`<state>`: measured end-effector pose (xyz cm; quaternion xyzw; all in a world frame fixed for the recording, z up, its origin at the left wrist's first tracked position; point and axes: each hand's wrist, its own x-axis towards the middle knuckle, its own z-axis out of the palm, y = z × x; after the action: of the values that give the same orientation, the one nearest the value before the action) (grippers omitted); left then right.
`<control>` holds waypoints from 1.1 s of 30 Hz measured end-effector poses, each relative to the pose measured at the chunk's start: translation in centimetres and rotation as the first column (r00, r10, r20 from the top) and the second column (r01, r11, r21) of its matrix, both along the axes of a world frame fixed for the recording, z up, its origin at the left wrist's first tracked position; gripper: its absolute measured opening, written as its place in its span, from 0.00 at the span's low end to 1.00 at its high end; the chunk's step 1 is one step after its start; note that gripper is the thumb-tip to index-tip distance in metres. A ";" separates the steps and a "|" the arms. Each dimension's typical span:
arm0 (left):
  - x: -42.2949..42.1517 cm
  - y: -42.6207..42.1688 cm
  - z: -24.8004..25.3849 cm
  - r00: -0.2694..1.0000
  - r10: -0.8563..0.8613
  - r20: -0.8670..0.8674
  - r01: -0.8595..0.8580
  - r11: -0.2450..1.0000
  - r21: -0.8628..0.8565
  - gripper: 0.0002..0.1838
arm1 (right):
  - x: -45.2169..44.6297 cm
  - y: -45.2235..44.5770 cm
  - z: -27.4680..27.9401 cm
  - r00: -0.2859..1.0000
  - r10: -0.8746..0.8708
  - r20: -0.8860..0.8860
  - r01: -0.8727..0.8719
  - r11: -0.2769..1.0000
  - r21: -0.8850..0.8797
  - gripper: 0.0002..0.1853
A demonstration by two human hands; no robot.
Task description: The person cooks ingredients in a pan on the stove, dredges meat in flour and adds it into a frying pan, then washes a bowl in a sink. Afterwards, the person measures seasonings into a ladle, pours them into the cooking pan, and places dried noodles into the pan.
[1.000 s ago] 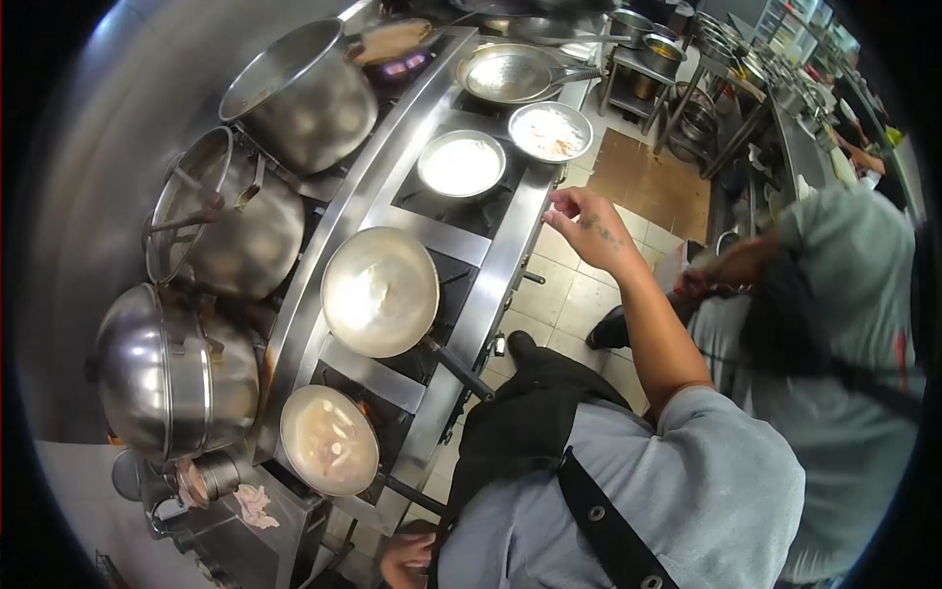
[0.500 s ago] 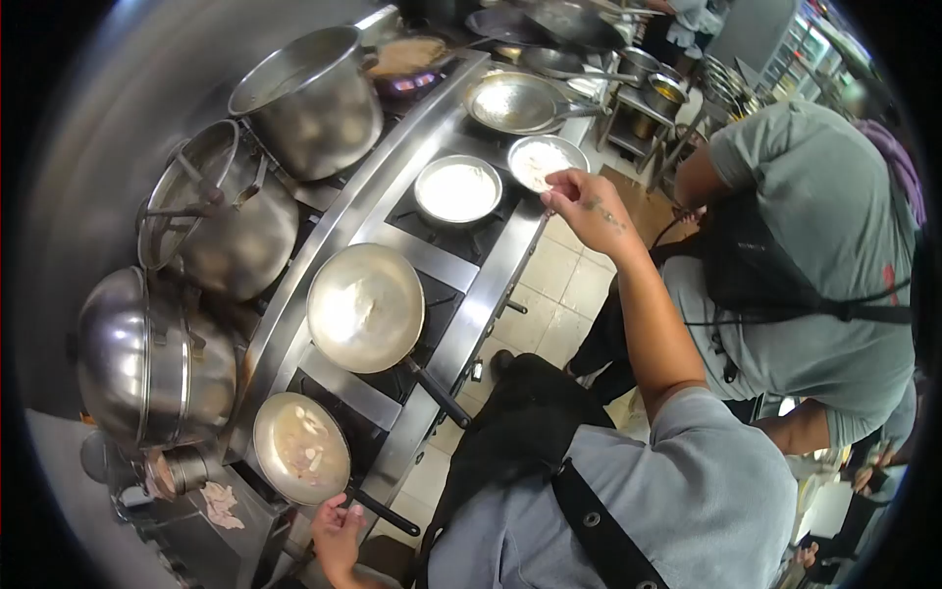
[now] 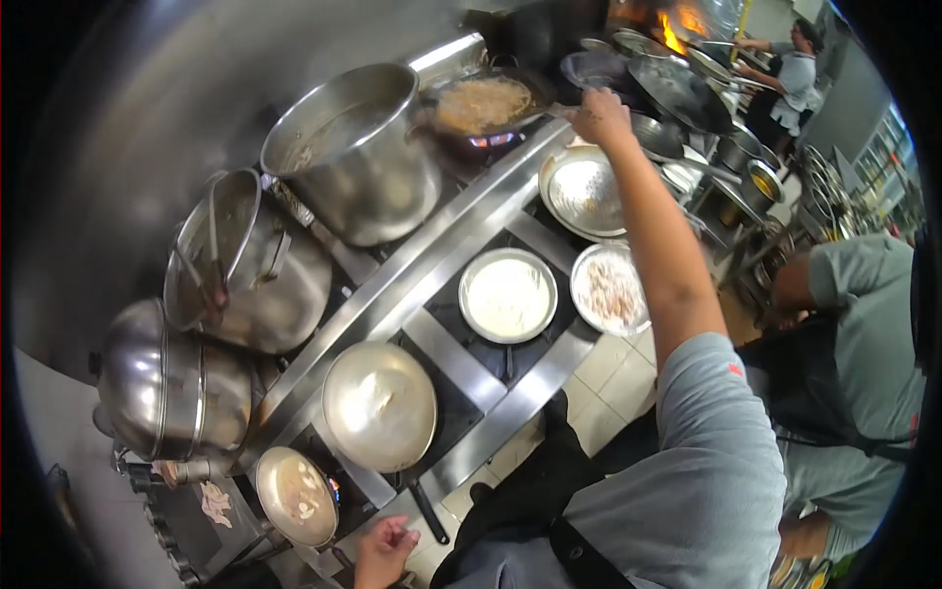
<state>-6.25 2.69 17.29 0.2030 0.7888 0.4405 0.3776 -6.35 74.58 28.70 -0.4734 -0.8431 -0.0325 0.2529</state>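
My right hand (image 3: 601,118) is stretched out to the far part of the range, its fingers closed at the handle end of a dark wok (image 3: 483,104) holding light brown food. Below that arm lies an empty-looking metal pan (image 3: 585,194). My left hand (image 3: 386,550) is near the front edge, its fingers loosely bent and apart, with nothing in them. Beside it, a small pan (image 3: 297,497) with pale pieces in liquid sits over a flame. A larger light pan (image 3: 379,406) stands next to it, its black handle pointing toward me.
A tall pot (image 3: 355,157), another large pot (image 3: 280,285) and a domed steamer (image 3: 167,383) line the back. Two round pans, one with white content (image 3: 507,295) and one with brownish bits (image 3: 610,289), sit mid-range. A co-worker (image 3: 863,334) stands at right; flames burn far off.
My right hand has moved away from the round pans, up to the wok handle. My left hand has shifted slightly right. The view has turned, showing more of the far range and its flames.
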 end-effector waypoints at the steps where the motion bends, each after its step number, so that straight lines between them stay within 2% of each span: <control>1: 0.9 0.9 0.0 0.998 -0.038 -0.059 0.025 0.978 -0.205 0.15 | -0.4 4.2 -0.7 0.996 -0.021 0.091 0.023 0.999 -0.028 0.30; 2: 1.7 3.1 1.4 0.991 -0.084 -0.103 0.036 0.915 -0.402 0.15 | -0.7 7.7 -1.2 0.983 -0.047 0.179 0.051 0.998 -0.020 0.33; 4: 3.6 8.3 4.5 0.999 -0.011 -0.041 -0.001 0.962 -0.274 0.16 | -0.9 13.0 -2.7 0.955 -0.030 0.296 0.052 0.996 -0.066 0.32; 6: 4.9 10.8 3.9 0.998 0.054 -0.045 -0.065 0.953 -0.296 0.16 | -1.3 16.4 -3.6 0.936 0.032 0.350 0.047 0.976 -0.214 0.30; 7: 5.4 12.1 4.2 0.997 0.082 0.012 -0.076 0.958 -0.278 0.16 | -1.9 20.6 -5.5 0.903 0.244 0.353 -0.106 0.924 -0.368 0.26; 8: 6.0 13.2 4.4 0.992 0.107 0.070 -0.086 0.963 -0.257 0.16 | -2.7 21.6 -6.1 0.898 0.261 0.354 -0.121 0.920 -0.372 0.26; 10: 6.7 14.8 4.4 0.992 0.103 0.070 -0.081 0.958 -0.274 0.16 | -3.0 22.8 -6.5 0.917 0.357 0.176 -0.104 0.642 -0.760 0.28; 11: 6.8 15.2 4.0 0.994 0.086 0.068 -0.063 0.955 -0.289 0.16 | -3.2 22.3 -6.5 0.930 0.353 0.105 -0.150 0.624 -0.767 0.27; 12: 6.8 15.6 3.2 0.996 0.068 0.063 -0.046 0.953 -0.299 0.17 | -3.2 22.5 -6.3 0.925 0.362 0.112 -0.154 0.629 -0.762 0.27; 13: 6.4 15.2 0.6 0.984 0.146 0.099 -0.111 0.948 -0.298 0.16 | -3.4 22.8 -6.6 0.932 0.362 0.004 -0.233 0.611 -0.757 0.26; 14: 6.6 15.5 0.3 0.984 0.150 0.098 -0.116 0.950 -0.289 0.16 | -3.6 23.6 -7.4 0.928 0.356 -0.105 -0.312 0.594 -0.742 0.25; 15: 6.7 15.7 0.2 0.980 0.155 0.125 -0.125 0.967 -0.223 0.16 | -4.0 24.2 -8.2 0.935 0.346 -0.079 -0.300 0.654 -0.694 0.24; 16: 6.8 15.9 0.2 0.976 0.157 0.152 -0.133 0.979 -0.156 0.16 | -3.7 24.0 -7.8 0.934 0.347 -0.081 -0.304 0.660 -0.687 0.24; 18: 7.4 16.6 0.1 0.987 0.129 0.097 -0.110 0.978 -0.176 0.16 | -2.9 23.2 -6.9 0.946 0.244 -0.214 -0.320 0.589 -0.742 0.24; 20: 8.1 16.8 -0.2 0.993 0.087 0.085 -0.065 0.970 -0.234 0.16 | -2.6 24.5 -7.5 0.932 0.301 -0.205 -0.351 0.596 -0.722 0.23; 21: 8.3 16.1 -1.5 0.994 0.085 0.067 -0.065 0.965 -0.255 0.18 | -2.0 23.6 -6.5 0.942 0.261 -0.211 -0.326 0.564 -0.759 0.23; 24: 9.8 14.5 -3.2 0.992 0.127 -0.015 -0.126 0.956 -0.264 0.20 | -1.2 21.6 -4.9 0.942 0.257 -0.214 -0.321 0.516 -0.794 0.21; 26: 11.1 15.4 -1.8 0.979 0.200 -0.042 -0.203 0.933 -0.297 0.20 | -1.2 22.0 -4.3 0.943 0.204 -0.263 -0.324 0.381 -0.866 0.21; 27: 12.0 15.0 -2.4 0.973 0.224 -0.053 -0.229 0.930 -0.288 0.21 | -1.2 22.5 -4.1 0.960 0.200 -0.194 -0.256 0.360 -0.897 0.21; 28: 12.9 15.6 -2.0 0.970 0.239 -0.051 -0.243 0.925 -0.293 0.21 | -1.3 23.2 -4.4 0.958 0.214 -0.191 -0.258 0.352 -0.900 0.21; 30: 14.4 17.7 -1.2 0.954 0.298 -0.042 -0.292 0.884 -0.365 0.21 | -1.5 25.3 -4.5 0.944 0.186 -0.271 -0.304 0.176 -0.936 0.20; 32: 16.1 19.3 -2.0 0.950 0.305 -0.062 -0.305 0.872 -0.382 0.22 | -1.6 27.0 -4.3 0.935 0.224 -0.275 -0.307 0.126 -0.943 0.18; 33: 17.0 20.2 -2.5 0.937 0.350 -0.015 -0.334 0.877 -0.345 0.22 | -1.6 27.8 -4.4 0.927 0.249 -0.279 -0.306 0.079 -0.949 0.17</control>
<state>10.75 22.87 14.75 -0.0188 0.8673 0.3612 0.3421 -7.93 102.39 24.31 -0.3537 -0.7240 0.5840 -0.0981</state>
